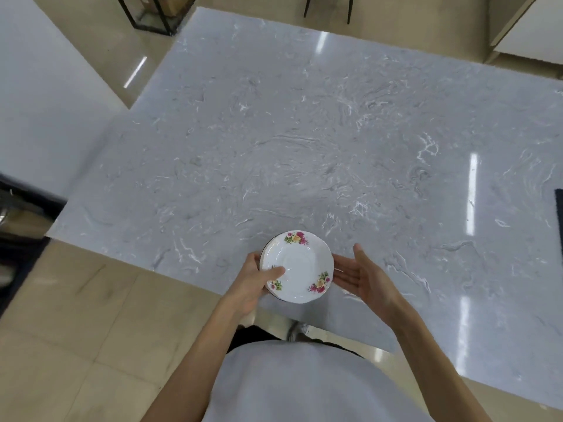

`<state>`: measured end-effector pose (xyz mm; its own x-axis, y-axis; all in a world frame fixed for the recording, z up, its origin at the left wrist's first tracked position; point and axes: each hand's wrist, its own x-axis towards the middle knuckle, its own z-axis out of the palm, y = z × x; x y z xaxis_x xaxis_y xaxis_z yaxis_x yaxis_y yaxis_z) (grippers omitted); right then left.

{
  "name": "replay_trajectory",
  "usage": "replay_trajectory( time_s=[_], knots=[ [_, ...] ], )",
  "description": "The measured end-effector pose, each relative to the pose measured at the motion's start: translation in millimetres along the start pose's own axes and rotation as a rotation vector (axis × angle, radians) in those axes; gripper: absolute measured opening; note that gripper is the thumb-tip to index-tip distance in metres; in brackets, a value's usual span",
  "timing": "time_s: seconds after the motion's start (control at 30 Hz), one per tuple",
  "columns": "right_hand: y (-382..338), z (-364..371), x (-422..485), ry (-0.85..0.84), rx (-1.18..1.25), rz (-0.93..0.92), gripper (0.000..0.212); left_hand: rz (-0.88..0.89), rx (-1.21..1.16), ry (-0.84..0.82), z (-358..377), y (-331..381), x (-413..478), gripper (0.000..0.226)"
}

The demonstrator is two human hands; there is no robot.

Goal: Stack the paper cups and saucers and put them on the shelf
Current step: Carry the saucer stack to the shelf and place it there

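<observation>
Countertop: grey marbled slab (304,132) fills most of the view; I see nothing resting on its surface apart from a dark edge of something at the far right (559,214), too cropped to identify.
Floor: beige tiles (76,315) below and left of the slab.
Shelf: not identifiable in this view; a black metal frame (146,16) stands at the top left, but I cannot tell whether it is the target.
Saucers: floral-print saucer (297,266) held above the near edge of the slab; a dark rim showing at its left edge suggests at least one more underneath, count unclear.
Left hand: my left hand (253,284) clamps the saucer stack, thumb on the top face, fingers hidden beneath.
Right hand: my right hand (362,275) is open, palm toward the saucers, fingertips just beside the right rim; contact uncertain, holding nothing.
Paper cups: none visible.
Progress: my judgement is that saucers are gathered and stacked; carrying them to the shelf remains; status of the cups unknown.
</observation>
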<state>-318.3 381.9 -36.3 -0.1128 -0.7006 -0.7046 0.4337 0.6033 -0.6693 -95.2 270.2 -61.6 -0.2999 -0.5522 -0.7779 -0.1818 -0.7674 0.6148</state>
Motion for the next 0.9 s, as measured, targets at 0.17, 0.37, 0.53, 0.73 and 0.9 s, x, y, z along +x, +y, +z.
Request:
replay_trajectory(
  time_s=[0.17,0.37,0.53,0.73,0.9],
  knots=[
    [-24.2,72.9,15.1,-0.156,-0.231,-0.037,0.062,0.085,-0.247,-0.039,-83.0,-10.2,-38.8,0.05],
    [-15.3,236.1,64.9,-0.164,-0.721,-0.34,0.023,0.215,-0.48,0.239,-211.3,-49.7,-103.3,0.05],
    [24.0,364.9,89.7,-0.422,-1.053,-0.426,0.022,0.276,-0.657,0.509,-319.4,-93.0,-156.6,0.056],
    [52.4,444.5,95.4,-0.526,-1.138,-0.31,0.019,0.315,-0.787,0.684,-437.3,-107.4,-195.0,0.056],
    [53.2,531.0,132.6,-0.547,-1.126,-0.265,0.017,0.405,-0.863,0.748,-546.8,-88.4,-197.3,0.048]
  ],
)
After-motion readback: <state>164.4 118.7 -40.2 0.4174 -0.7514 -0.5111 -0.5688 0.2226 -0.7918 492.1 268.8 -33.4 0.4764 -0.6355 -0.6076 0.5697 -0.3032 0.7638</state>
